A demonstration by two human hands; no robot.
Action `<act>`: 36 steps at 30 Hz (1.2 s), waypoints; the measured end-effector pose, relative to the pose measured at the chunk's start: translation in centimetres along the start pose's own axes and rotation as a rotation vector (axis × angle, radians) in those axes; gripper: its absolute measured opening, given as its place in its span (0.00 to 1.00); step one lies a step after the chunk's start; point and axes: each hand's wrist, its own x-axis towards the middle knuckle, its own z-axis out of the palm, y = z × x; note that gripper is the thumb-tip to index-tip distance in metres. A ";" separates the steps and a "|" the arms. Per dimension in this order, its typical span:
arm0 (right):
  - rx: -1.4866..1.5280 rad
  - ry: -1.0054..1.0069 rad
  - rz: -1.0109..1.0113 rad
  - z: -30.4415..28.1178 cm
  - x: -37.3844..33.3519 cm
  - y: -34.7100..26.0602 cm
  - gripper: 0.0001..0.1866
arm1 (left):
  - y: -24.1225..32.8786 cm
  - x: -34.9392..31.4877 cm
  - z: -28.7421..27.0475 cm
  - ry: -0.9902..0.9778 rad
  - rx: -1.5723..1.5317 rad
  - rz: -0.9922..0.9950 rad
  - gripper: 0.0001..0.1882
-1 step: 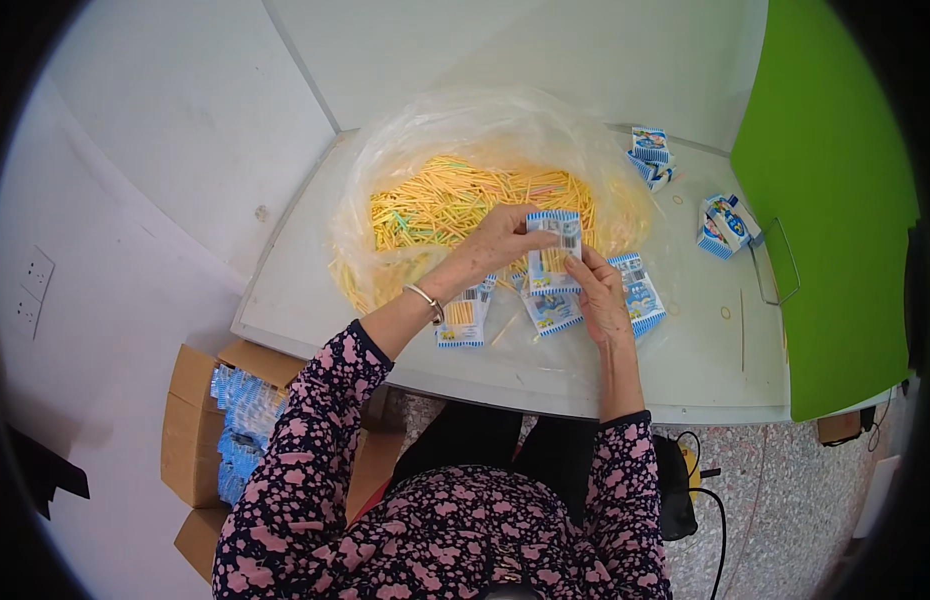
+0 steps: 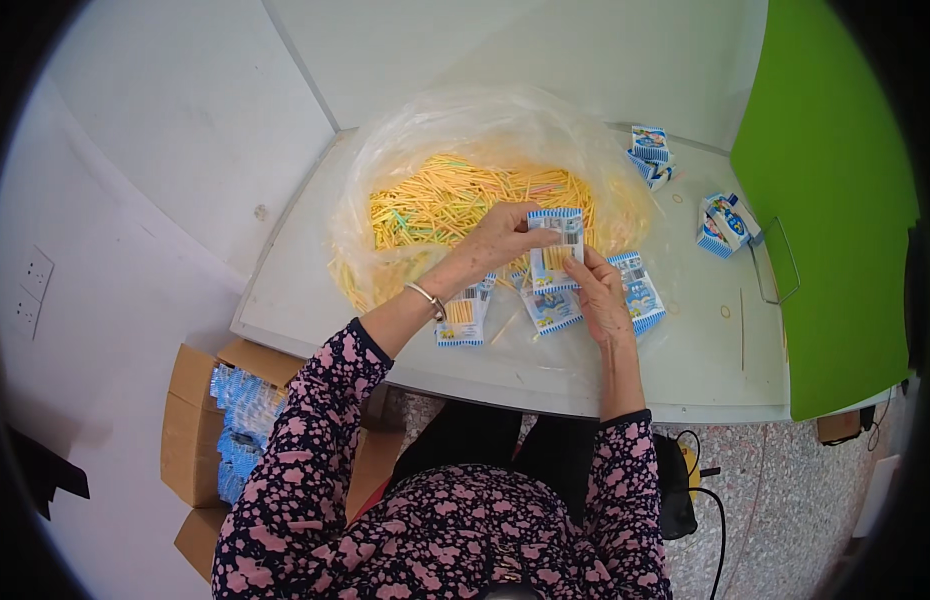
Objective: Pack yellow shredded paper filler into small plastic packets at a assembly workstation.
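Between both hands I hold a small blue-and-white packet (image 2: 557, 262) with a clear window showing yellow sticks. My left hand (image 2: 495, 245) pinches its upper left side, thumb lying across the front. My right hand (image 2: 602, 295) grips the lower right edge, thumb on the face. Under and beside my hands lie more packets: a printed one (image 2: 553, 314) just below, another (image 2: 640, 292) right of my right hand, and one with sticks in its window (image 2: 461, 322) below my left wrist. Beyond, a large clear plastic bag (image 2: 485, 115) lies open around a heap of thin yellow sticks (image 2: 445, 200).
Small blue-and-white boxes (image 2: 725, 226) and further packets (image 2: 650, 150) lie at the right, beside a bent wire stand (image 2: 782, 262). A green panel (image 2: 835, 200) bounds the table's right side. At lower left, an open cardboard box (image 2: 192, 430) holds many blue packets.
The packet in my hands has shifted very slightly to the right. Otherwise both hands and the things around them look the same.
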 end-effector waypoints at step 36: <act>-0.200 -0.066 0.177 -2.8 -1.2 -1.1 0.11 | -5.3 1.9 -5.8 0.124 1.182 0.191 0.07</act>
